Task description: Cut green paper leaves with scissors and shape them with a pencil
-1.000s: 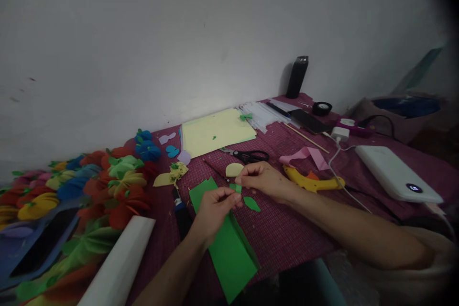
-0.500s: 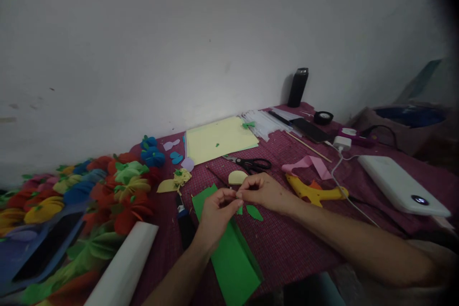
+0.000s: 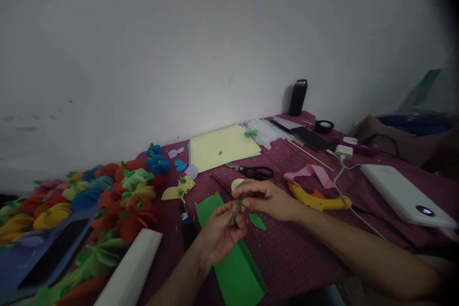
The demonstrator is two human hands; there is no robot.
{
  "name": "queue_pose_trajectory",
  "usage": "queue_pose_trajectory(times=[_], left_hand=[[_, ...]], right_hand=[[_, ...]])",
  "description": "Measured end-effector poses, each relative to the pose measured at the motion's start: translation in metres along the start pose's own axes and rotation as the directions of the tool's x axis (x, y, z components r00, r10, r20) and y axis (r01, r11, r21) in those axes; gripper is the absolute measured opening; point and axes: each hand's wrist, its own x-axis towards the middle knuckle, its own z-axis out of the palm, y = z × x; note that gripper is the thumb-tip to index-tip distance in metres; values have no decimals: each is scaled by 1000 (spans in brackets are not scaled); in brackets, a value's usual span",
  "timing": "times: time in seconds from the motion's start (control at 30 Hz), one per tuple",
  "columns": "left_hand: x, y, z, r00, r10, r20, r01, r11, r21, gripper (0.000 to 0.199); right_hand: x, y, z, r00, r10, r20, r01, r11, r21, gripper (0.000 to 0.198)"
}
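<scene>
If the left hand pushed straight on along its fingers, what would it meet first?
Likely the right hand, just ahead of the left hand at the small green piece; the exact gap is unclear.

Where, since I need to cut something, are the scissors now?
In the head view, the scissors lie just right of centre, between the yellow paper and the right hand.

Green piece (image 3: pixel 240 203) partly behind hands (image 3: pixel 221 235)

hands (image 3: pixel 224 234): two, both bare, slim-fingered | forearms (image 3: pixel 344 236): both bare, slender, narrowing toward the hands
</scene>
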Motion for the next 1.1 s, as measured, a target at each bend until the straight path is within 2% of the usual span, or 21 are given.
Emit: queue_pose_trajectory(times=[0.13, 0.27, 0.6, 0.9, 1.1], left_hand=[[-2, -4, 2, 997, -67, 44, 69, 997, -27, 22], [-4, -6, 4, 995, -84, 54, 86, 995, -40, 23], [-3, -7, 2, 996, -78, 43, 78, 997, 13, 20], [-2, -7, 1, 997, -76, 31, 76, 997, 1, 22], [-3, -5, 3, 998, -49, 30, 50, 997, -59, 19]], right_hand=[[0, -3, -6, 993, -20, 112, 18, 1000, 19, 18], [1, -8, -9, 987, -67, 147, 72, 997, -25, 13], [2, -1, -2, 991, 127, -39, -125, 990, 66, 20], [3, -5, -2, 988, 140, -72, -136, 989, 58, 17], [3, -4, -4, 996, 65, -68, -64, 998, 8, 15]])
